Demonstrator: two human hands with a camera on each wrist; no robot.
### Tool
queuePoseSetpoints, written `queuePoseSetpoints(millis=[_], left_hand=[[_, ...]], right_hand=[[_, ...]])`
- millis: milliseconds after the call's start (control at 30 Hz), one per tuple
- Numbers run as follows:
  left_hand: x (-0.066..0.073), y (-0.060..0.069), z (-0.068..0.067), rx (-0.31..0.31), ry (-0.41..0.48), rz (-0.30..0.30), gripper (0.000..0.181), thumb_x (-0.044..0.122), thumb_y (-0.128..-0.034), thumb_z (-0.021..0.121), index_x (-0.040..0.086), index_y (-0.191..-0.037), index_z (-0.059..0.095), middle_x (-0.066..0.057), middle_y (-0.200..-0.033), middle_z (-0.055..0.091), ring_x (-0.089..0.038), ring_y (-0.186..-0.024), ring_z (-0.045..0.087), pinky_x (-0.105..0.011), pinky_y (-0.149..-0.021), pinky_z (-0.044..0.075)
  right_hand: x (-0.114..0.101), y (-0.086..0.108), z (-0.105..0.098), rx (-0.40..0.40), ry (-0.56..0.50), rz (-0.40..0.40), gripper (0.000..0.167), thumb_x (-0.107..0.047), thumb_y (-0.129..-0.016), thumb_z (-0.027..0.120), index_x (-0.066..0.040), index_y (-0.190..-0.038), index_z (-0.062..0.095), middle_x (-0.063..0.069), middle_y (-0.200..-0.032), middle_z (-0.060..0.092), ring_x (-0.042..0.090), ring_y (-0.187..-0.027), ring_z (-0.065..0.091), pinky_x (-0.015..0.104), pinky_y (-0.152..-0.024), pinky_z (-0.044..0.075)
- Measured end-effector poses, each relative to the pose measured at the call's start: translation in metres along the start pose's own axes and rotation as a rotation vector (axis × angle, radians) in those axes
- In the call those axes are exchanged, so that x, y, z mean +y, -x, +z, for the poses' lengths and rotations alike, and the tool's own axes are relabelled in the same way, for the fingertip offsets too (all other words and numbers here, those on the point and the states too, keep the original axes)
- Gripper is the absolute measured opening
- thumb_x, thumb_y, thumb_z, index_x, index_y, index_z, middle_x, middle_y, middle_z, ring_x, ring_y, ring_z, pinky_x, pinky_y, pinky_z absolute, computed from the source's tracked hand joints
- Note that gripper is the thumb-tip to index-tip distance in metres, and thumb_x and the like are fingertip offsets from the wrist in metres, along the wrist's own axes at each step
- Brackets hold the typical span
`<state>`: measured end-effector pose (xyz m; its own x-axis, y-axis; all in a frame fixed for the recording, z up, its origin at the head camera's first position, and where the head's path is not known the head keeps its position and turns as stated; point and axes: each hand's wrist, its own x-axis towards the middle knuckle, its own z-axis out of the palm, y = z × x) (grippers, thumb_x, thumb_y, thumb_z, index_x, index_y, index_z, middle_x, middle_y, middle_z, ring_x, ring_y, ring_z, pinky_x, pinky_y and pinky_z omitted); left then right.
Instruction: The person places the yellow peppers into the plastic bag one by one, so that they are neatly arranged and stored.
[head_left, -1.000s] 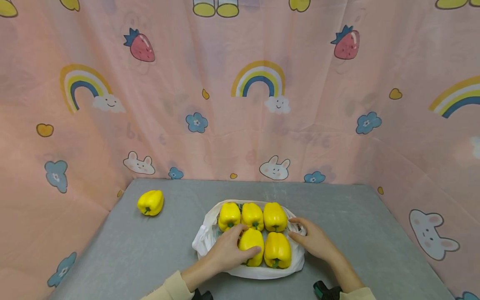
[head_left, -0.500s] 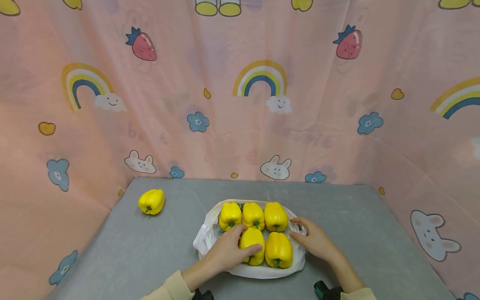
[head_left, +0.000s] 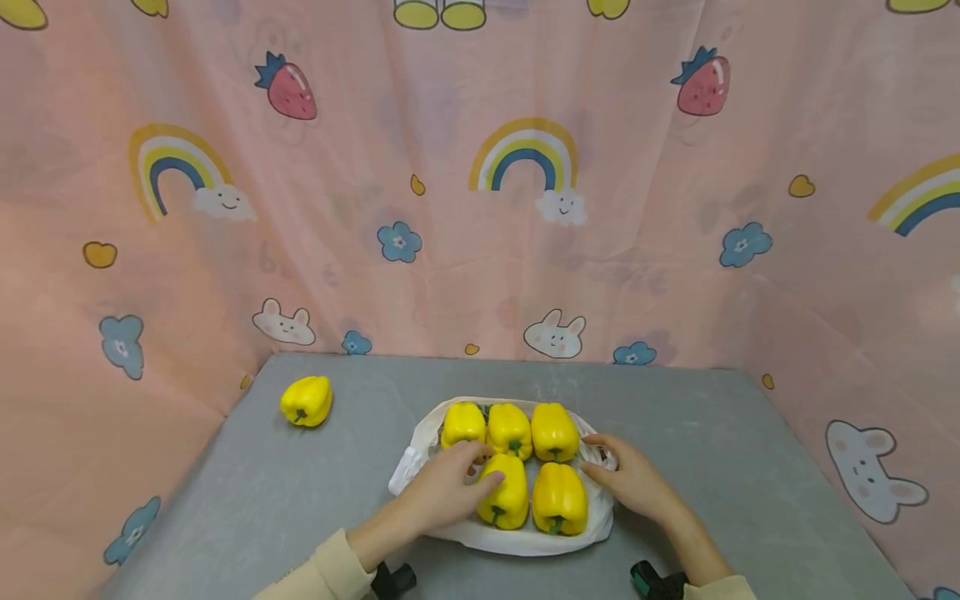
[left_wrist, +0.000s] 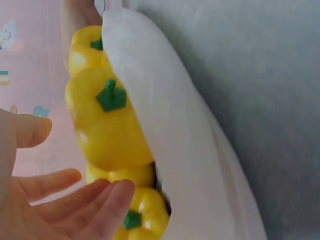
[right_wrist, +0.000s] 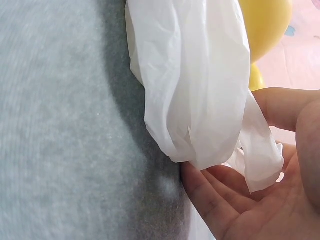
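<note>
A white plastic bag [head_left: 517, 546] lies spread on the table with several yellow bell peppers in two rows inside it. My left hand [head_left: 446, 490] is at the front-left bell pepper [head_left: 506, 493], its thumb and fingers spread. In the left wrist view those fingertips [left_wrist: 122, 192] stand apart from the nearest pepper [left_wrist: 107, 120], whose green stem shows. At the bag's right side, my right hand [head_left: 630, 477] holds the edge. The right wrist view shows its thumb and fingers around the bag's loose handle [right_wrist: 260, 150].
One more yellow bell pepper [head_left: 307, 402] lies alone at the back left of the grey table [head_left: 315, 492]. A pink patterned curtain [head_left: 337, 183] hangs behind and along both sides. Dark wrist straps show below both hands.
My left hand has drawn back slightly to the left and its fingers have come away from the front-left pepper. The right hand stays at the bag's edge.
</note>
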<state>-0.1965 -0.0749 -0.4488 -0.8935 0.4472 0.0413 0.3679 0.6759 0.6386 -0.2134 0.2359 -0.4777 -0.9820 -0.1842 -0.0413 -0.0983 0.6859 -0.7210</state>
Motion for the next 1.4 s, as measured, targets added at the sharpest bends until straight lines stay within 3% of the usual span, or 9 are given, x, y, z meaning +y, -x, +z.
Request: queuePoseSetpoints(millis=[200,567,800,1233,1400], left_hand=[[-0.008,-0.002,-0.012,0.052,-0.009,0.117,0.027,0.032,-0.0996,0.065,0.01,-0.115,0.07,0.004,-0.106,0.07,-0.008,-0.091,0.063,-0.028,-0.08,0.055],[-0.029,0.006,-0.04,0.164,0.045,0.278,0.022,0.011,-0.0996,0.064,0.0,-0.118,0.068,0.0,-0.102,0.069,-0.012,-0.087,0.063,-0.025,-0.072,0.056],[-0.038,0.008,-0.062,0.189,0.032,0.238,0.023,0.013,-0.1,0.064,0.0,-0.119,0.067,-0.002,-0.101,0.069,-0.015,-0.089,0.062,-0.027,-0.073,0.055],[-0.068,0.011,-0.092,0.337,-0.058,0.199,0.018,0.008,-0.0962,0.069,0.002,-0.113,0.07,-0.003,-0.097,0.07,-0.016,-0.085,0.064,-0.028,-0.071,0.056],[-0.081,0.014,-0.104,0.392,-0.125,0.142,0.019,0.01,-0.0958,0.069,0.003,-0.114,0.071,-0.004,-0.098,0.071,-0.016,-0.086,0.064,-0.03,-0.072,0.056]], right_hand=[[0.001,-0.001,-0.002,-0.001,-0.014,-0.002,0.053,-0.033,-0.099,0.067,-0.002,-0.14,0.056,0.022,-0.145,0.053,0.047,-0.138,0.042,0.068,-0.109,0.033],[-0.002,-0.002,-0.002,0.005,0.011,-0.007,0.052,-0.032,-0.099,0.067,-0.002,-0.14,0.057,0.022,-0.143,0.054,0.046,-0.137,0.043,0.068,-0.109,0.033],[-0.001,-0.003,0.0,0.012,0.016,0.001,0.052,-0.032,-0.098,0.067,-0.002,-0.139,0.057,0.022,-0.143,0.055,0.046,-0.137,0.044,0.068,-0.109,0.033],[0.0,-0.003,0.001,0.011,0.013,-0.012,0.05,-0.031,-0.098,0.067,-0.001,-0.138,0.058,0.021,-0.141,0.056,0.046,-0.136,0.044,0.068,-0.109,0.033],[0.001,-0.002,0.001,0.014,0.014,-0.02,0.051,-0.032,-0.098,0.068,-0.001,-0.137,0.059,0.021,-0.141,0.057,0.046,-0.136,0.045,0.067,-0.109,0.034]])
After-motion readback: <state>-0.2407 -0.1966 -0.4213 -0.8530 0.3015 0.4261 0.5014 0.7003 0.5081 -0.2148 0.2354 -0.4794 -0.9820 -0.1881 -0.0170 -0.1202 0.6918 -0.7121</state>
